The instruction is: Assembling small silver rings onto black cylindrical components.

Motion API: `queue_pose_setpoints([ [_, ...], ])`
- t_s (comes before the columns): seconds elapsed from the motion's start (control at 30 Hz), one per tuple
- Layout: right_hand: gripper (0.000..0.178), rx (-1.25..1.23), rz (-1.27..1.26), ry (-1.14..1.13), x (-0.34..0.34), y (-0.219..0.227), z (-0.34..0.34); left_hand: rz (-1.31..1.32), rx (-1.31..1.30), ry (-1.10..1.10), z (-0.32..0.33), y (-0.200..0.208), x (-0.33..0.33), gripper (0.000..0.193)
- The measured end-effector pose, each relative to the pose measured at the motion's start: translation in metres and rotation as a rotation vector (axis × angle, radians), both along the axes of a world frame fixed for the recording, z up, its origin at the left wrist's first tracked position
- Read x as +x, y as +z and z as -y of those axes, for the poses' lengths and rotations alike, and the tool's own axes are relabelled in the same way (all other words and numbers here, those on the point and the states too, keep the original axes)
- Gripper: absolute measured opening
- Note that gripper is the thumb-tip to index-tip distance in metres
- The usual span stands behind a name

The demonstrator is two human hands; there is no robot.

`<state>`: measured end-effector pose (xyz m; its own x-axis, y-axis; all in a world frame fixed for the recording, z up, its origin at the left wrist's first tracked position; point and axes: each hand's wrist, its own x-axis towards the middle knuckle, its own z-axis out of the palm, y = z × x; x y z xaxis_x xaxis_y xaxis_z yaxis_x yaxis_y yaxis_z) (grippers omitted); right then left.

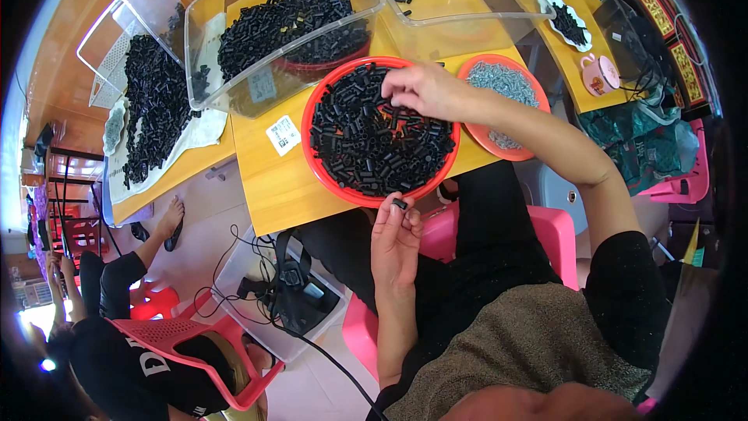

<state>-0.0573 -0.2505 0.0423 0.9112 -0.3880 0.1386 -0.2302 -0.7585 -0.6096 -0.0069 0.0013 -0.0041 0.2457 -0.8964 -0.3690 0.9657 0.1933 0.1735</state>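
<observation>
My left hand [396,243] is raised at the near rim of a round red basin [309,136], palm up, with a small black tube-shaped piece [400,203] pinched between thumb and fingertips. Small black cylindrical pieces [351,148] fill the basin in a loose heap. Over its far right side reaches my right hand [425,92], fingers bent and drawn together just above the heap; what they grip, if anything, is hidden. Under my right forearm stands a smaller orange-red dish [520,152] of shiny silver metal parts [502,86].
Clear plastic bins [206,27] with more black pieces stand beyond the basin. Left of them, black pieces cover a white cloth [206,129]. A white label [284,135] lies on the yellow table [273,203]. Another person [101,366] sits lower left, near a box of cables [304,296].
</observation>
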Motion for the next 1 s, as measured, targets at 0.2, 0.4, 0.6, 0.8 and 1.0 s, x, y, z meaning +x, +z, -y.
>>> queue_pose_setpoints([
  [0.2,0.018,-0.055,-0.392,-0.029,-0.017,0.041,-0.005,0.084,0.056,-0.022,-0.002,0.000,0.002,0.022],
  [0.4,0.015,0.157,-0.064,0.033,0.009,0.002,-0.017,0.012,-0.009,-0.002,0.000,0.000,0.000,0.021],
  [0.6,0.010,-0.057,0.014,-0.075,0.002,0.021,0.013,0.004,-0.015,-0.002,0.000,0.000,0.001,0.021],
  [0.8,0.006,-0.058,-0.192,-0.121,-0.031,0.024,0.015,0.001,-0.006,0.003,-0.001,0.000,0.002,0.022],
  [1.0,0.013,-0.054,-0.282,0.011,-0.035,0.021,-0.003,0.013,-0.005,0.003,-0.001,0.001,0.001,0.022],
])
